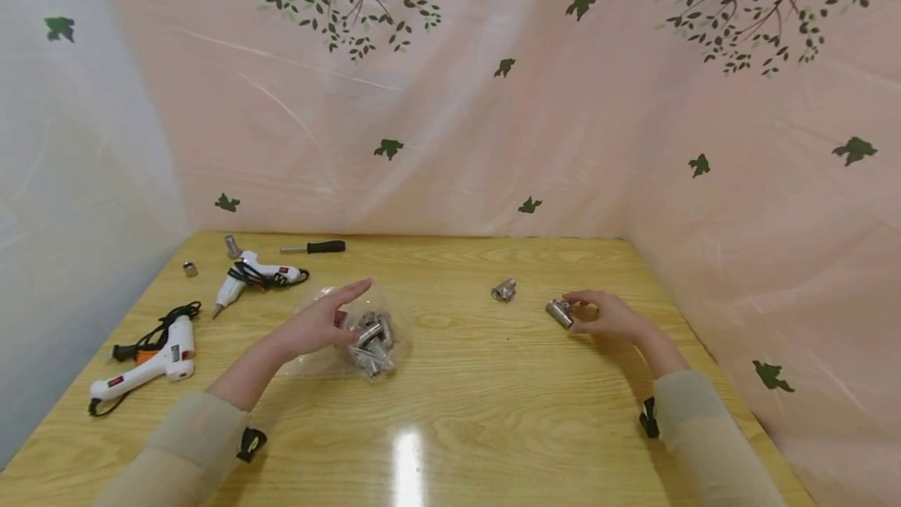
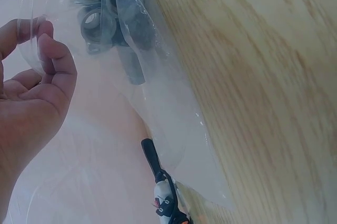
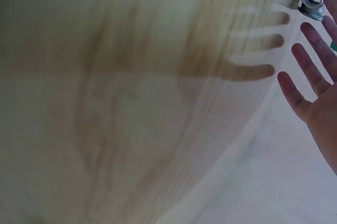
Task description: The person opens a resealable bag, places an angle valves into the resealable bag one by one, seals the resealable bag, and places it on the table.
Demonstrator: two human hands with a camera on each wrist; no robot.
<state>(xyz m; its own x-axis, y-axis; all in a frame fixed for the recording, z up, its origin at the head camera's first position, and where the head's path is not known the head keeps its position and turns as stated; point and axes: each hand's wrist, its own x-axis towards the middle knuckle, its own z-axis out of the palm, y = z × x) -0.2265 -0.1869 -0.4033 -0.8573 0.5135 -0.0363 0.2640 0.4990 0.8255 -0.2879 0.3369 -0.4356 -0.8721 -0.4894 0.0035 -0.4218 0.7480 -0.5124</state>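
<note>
Head view: left hand [image 1: 320, 325] pinching clear bag [image 1: 366, 331] of fittings, right fingers [image 1: 587, 311] straight beside metal fitting [image 1: 560, 313], liable to roll off right of bag.

My left hand [image 1: 320, 325] pinches the clear bag [image 1: 366, 331] with curled fingers; right of that bag, my right hand [image 1: 607, 315] spreads straight fingers [image 3: 305, 69].

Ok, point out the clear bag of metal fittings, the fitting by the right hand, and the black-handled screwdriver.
clear bag of metal fittings [image 1: 371, 339], head view, on the fittings inside.
metal fitting [image 1: 559, 312], head view, its body.
black-handled screwdriver [image 1: 325, 246], head view, its handle.
</note>
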